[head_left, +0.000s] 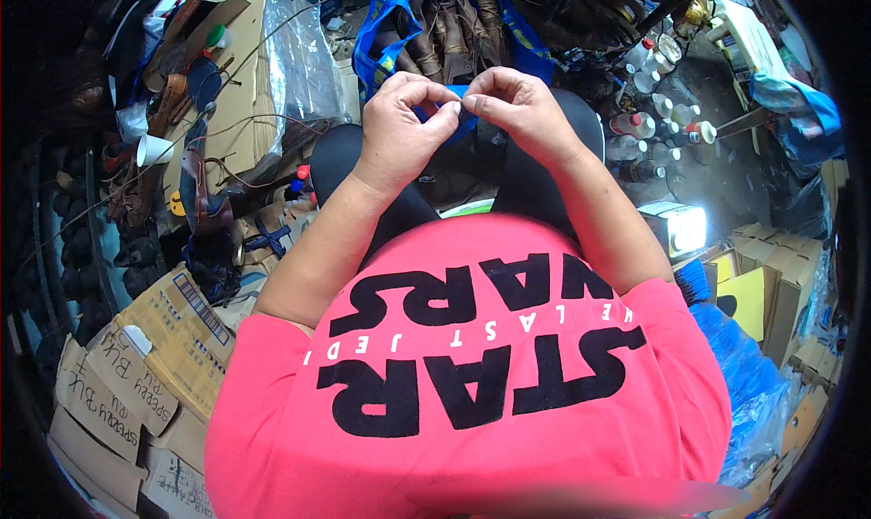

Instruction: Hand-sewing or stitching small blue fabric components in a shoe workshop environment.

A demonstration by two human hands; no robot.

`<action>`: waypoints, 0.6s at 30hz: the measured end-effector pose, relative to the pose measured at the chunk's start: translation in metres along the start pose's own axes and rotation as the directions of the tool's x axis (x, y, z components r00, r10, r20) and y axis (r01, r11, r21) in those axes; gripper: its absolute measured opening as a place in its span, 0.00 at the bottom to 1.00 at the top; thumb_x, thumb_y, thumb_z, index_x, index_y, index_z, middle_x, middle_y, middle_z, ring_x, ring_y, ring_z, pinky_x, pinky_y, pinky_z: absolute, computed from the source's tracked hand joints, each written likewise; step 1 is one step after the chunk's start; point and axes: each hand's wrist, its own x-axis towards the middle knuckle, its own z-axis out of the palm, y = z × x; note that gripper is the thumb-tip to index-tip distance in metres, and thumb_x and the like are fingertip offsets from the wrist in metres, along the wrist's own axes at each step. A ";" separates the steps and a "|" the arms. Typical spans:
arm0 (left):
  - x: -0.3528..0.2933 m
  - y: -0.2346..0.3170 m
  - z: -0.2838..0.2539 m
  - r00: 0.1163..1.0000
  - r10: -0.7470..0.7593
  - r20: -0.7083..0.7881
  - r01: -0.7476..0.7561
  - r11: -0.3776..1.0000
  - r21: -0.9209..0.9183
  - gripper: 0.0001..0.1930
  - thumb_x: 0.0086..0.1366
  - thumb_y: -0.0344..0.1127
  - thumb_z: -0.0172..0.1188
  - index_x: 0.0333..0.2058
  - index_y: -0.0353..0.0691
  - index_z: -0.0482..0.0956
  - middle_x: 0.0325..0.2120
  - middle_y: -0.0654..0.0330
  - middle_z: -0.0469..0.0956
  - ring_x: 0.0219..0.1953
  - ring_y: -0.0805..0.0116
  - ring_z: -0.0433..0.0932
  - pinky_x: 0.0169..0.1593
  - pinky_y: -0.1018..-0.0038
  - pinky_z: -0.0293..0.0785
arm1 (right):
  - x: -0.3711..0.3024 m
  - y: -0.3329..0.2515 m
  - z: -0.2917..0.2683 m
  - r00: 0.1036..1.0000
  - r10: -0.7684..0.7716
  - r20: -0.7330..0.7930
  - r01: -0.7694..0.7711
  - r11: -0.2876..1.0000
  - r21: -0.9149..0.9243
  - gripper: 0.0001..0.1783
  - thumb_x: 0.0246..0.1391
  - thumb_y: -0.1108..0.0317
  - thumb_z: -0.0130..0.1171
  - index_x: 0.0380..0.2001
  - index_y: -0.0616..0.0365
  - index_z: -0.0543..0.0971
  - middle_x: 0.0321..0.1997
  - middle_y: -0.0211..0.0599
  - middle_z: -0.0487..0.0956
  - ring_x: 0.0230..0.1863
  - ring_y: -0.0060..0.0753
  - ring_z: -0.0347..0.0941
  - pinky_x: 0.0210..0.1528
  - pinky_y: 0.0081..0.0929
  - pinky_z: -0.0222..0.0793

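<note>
My left hand [406,127] and my right hand [519,109] meet in front of me, above my knees. Both are closed in a pinch, thumb against forefinger, with the fingertips almost touching. Whatever they pinch is too small to make out. Just beyond them stands a blue bag [375,36] with its top gaping. Inside it lie several brown leather pieces [451,38] that look like shoes or shoe uppers. Part of the blue bag also shows behind my fingers.
To the left lie a flattened cardboard sheet [238,124], clear plastic wrap [304,65] and a white cup [154,150]. Several small bottles [632,124] stand at the right, near a lit lamp [682,228]. Cardboard boxes [186,328] and blue plastic [739,365] flank me.
</note>
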 end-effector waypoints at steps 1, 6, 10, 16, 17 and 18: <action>0.000 -0.002 0.000 1.000 -0.008 0.006 0.008 1.000 -0.019 0.03 0.52 0.26 0.60 0.27 0.35 0.79 0.28 0.65 0.72 0.28 0.80 0.71 0.33 0.84 0.68 | 0.000 0.001 -0.001 1.000 -0.007 -0.002 0.007 1.000 0.004 0.06 0.49 0.67 0.55 0.29 0.58 0.75 0.27 0.22 0.73 0.28 0.11 0.64 0.31 0.12 0.59; 0.000 -0.012 -0.001 0.987 -0.149 0.054 0.158 0.942 -0.297 0.03 0.54 0.26 0.59 0.28 0.35 0.78 0.27 0.66 0.74 0.29 0.81 0.72 0.34 0.84 0.68 | 0.003 0.008 -0.010 0.998 0.010 -0.058 -0.007 0.998 0.062 0.08 0.50 0.67 0.54 0.33 0.58 0.76 0.29 0.23 0.74 0.29 0.12 0.65 0.34 0.12 0.61; 0.002 -0.005 -0.001 0.946 -0.283 0.161 0.323 0.750 -0.577 0.04 0.54 0.26 0.59 0.30 0.36 0.77 0.26 0.65 0.76 0.29 0.81 0.72 0.37 0.84 0.67 | 0.003 0.014 -0.012 0.999 0.033 0.013 -0.034 0.993 0.111 0.11 0.50 0.67 0.52 0.37 0.59 0.75 0.35 0.27 0.75 0.37 0.16 0.68 0.41 0.15 0.63; 0.003 -0.004 0.001 0.946 -0.282 0.159 0.317 0.704 -0.635 0.03 0.54 0.27 0.58 0.29 0.36 0.77 0.26 0.64 0.76 0.29 0.80 0.71 0.36 0.84 0.65 | 0.000 0.009 -0.003 0.991 0.028 0.129 -0.048 0.986 0.158 0.14 0.47 0.69 0.59 0.38 0.60 0.74 0.38 0.28 0.74 0.40 0.18 0.68 0.44 0.16 0.63; 0.003 -0.004 0.001 0.946 -0.282 0.157 0.316 0.705 -0.635 0.03 0.54 0.27 0.58 0.29 0.36 0.77 0.26 0.64 0.76 0.29 0.80 0.71 0.36 0.84 0.65 | -0.001 0.006 -0.002 0.991 0.027 0.132 -0.048 0.986 0.157 0.14 0.47 0.69 0.59 0.38 0.60 0.74 0.38 0.28 0.74 0.40 0.18 0.68 0.44 0.16 0.63; 0.003 -0.003 0.001 0.947 -0.285 0.151 0.313 0.705 -0.636 0.03 0.54 0.27 0.58 0.29 0.36 0.77 0.25 0.64 0.76 0.28 0.81 0.70 0.34 0.84 0.65 | -0.002 0.003 -0.001 0.991 0.032 0.132 -0.054 0.984 0.169 0.14 0.47 0.69 0.59 0.39 0.60 0.74 0.37 0.28 0.74 0.40 0.17 0.68 0.43 0.16 0.63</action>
